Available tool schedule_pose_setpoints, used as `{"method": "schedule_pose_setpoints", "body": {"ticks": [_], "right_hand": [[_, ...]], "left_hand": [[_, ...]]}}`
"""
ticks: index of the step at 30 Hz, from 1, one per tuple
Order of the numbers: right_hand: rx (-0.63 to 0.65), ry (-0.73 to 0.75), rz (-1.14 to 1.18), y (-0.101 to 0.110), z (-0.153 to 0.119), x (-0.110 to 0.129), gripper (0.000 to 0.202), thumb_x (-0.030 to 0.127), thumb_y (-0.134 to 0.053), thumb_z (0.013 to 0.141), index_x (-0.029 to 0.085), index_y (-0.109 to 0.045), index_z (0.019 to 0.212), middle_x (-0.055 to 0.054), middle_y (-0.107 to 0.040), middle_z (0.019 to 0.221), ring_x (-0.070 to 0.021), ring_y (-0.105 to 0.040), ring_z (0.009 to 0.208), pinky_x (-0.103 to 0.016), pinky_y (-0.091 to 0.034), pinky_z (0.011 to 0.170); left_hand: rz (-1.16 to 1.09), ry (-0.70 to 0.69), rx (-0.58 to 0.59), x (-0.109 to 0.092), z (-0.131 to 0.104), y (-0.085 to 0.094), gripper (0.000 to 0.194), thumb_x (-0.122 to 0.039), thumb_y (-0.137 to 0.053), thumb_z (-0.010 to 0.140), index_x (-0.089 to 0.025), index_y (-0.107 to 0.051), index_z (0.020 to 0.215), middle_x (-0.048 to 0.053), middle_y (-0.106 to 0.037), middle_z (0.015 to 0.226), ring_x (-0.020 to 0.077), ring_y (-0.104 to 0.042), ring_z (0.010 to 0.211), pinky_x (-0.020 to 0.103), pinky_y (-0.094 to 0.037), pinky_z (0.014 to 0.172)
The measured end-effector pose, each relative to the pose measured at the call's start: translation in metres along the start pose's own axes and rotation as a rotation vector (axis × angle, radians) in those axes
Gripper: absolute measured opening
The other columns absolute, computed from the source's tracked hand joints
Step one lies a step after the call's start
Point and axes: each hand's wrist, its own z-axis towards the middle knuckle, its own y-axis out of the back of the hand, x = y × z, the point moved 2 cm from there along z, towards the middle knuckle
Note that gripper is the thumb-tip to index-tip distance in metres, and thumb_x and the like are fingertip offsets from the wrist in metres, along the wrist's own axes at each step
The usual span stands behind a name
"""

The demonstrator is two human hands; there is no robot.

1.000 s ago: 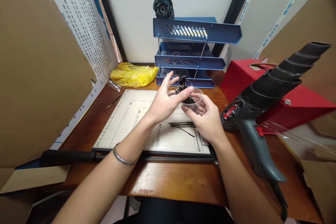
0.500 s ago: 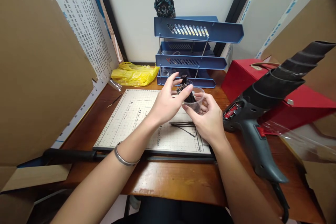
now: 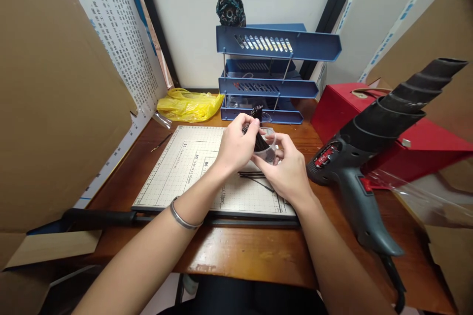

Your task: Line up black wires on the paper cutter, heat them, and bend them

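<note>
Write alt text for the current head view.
A person's right hand holds a clear cup of thin black strands while the left hand closes around the strands. Beneath is a gridded board with loose strands; a gray power tool is to the right, before a red box.

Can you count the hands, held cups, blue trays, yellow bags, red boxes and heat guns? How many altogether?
Hands: 2, left and right
Held clear cup: 1
Blue trays: 3
Yellow bag: 1
Red box: 1
Heat gun: 1
Total: 9
</note>
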Motion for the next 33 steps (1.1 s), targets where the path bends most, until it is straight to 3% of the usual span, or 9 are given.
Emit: {"method": "schedule_pose_setpoints", "body": {"ticks": [4, 7, 11, 14, 17, 20, 25, 33], "right_hand": [[-0.003, -0.042, -0.015, 0.001, 0.0, -0.001, 0.049, 0.047, -0.083, 0.071, 0.022, -0.062, 0.108, -0.004, -0.074, 0.098, -0.019, -0.068, 0.068, -0.033, -0.052, 0.069], [-0.015, -0.054, -0.024, 0.002, 0.001, -0.001, 0.048, 0.05, -0.083, 0.071, 0.023, -0.063, 0.105, -0.003, -0.074, 0.094, -0.019, -0.068, 0.068, -0.033, -0.051, 0.069], [-0.038, -0.055, -0.071, 0.004, 0.003, 0.001, 0.048, 0.05, -0.082, 0.072, 0.022, -0.065, 0.106, -0.005, -0.075, 0.095, -0.0221, -0.069, 0.076, -0.035, -0.051, 0.073], [-0.041, -0.074, -0.098, 0.005, 0.003, 0.0, 0.046, 0.047, -0.082, 0.072, 0.021, -0.066, 0.107, -0.007, -0.076, 0.094, -0.0242, -0.069, 0.079, -0.037, -0.052, 0.076], [-0.043, -0.085, -0.088, 0.006, 0.003, 0.0, 0.049, 0.048, -0.082, 0.071, 0.021, -0.066, 0.108, -0.007, -0.076, 0.095, -0.025, -0.069, 0.081, -0.039, -0.053, 0.079], [-0.041, -0.068, -0.076, 0.007, 0.003, 0.001, 0.055, 0.049, -0.082, 0.073, 0.021, -0.064, 0.117, -0.008, -0.075, 0.107, -0.0237, -0.069, 0.08, -0.042, -0.054, 0.083], [-0.023, -0.065, -0.039, 0.008, 0.005, -0.001, 0.084, 0.044, -0.085, 0.068, 0.026, -0.047, 0.142, -0.014, -0.061, 0.14, -0.018, -0.069, 0.07, -0.043, -0.058, 0.079], [-0.113, -0.062, -0.028, 0.01, 0.005, -0.005, 0.069, 0.044, -0.08, 0.075, 0.026, -0.051, 0.135, -0.012, -0.061, 0.139, -0.0168, -0.068, 0.069, -0.044, -0.057, 0.081]], "left_hand": [[-0.04, 0.018, 0.068, 0.004, 0.005, -0.001, 0.018, -0.031, -0.051, 0.098, -0.02, -0.065, 0.097, 0.004, -0.075, 0.089, 0.0189, -0.07, 0.089, 0.032, -0.052, 0.086], [0.016, 0.012, 0.146, 0.004, 0.009, 0.001, 0.02, -0.032, -0.052, 0.098, -0.02, -0.066, 0.091, 0.004, -0.075, 0.091, 0.0197, -0.069, 0.09, 0.033, -0.052, 0.086], [0.24, -0.006, 0.238, 0.0, 0.013, 0.01, 0.021, -0.042, -0.06, 0.094, -0.022, -0.064, 0.091, 0.004, -0.074, 0.091, 0.0218, -0.068, 0.085, 0.035, -0.052, 0.079], [0.356, 0.003, 0.316, -0.003, 0.014, 0.013, 0.023, -0.045, -0.064, 0.091, -0.022, -0.061, 0.094, 0.003, -0.072, 0.086, 0.0199, -0.067, 0.071, 0.034, -0.052, 0.068], [0.215, 0.092, 0.382, -0.003, 0.014, 0.011, 0.02, -0.041, -0.063, 0.093, -0.022, -0.056, 0.094, 0.0, -0.067, 0.073, 0.0156, -0.063, 0.05, 0.029, -0.05, 0.051], [0.111, 0.147, 0.358, 0.0, 0.015, 0.01, 0.019, -0.037, -0.062, 0.095, -0.021, -0.054, 0.091, -0.002, -0.061, 0.062, 0.0138, -0.059, 0.042, 0.025, -0.046, 0.043], [0.132, 0.173, 0.263, 0.008, 0.026, 0.021, 0.016, -0.032, -0.066, 0.095, -0.02, -0.059, 0.089, 0.0, -0.065, 0.069, 0.01, -0.056, 0.041, 0.024, -0.045, 0.041], [0.317, 0.217, 0.071, 0.029, 0.079, 0.069, 0.02, -0.031, -0.073, 0.092, -0.019, -0.059, 0.084, -0.001, -0.059, 0.055, 0.0148, -0.057, 0.043, 0.029, -0.046, 0.05]]}}
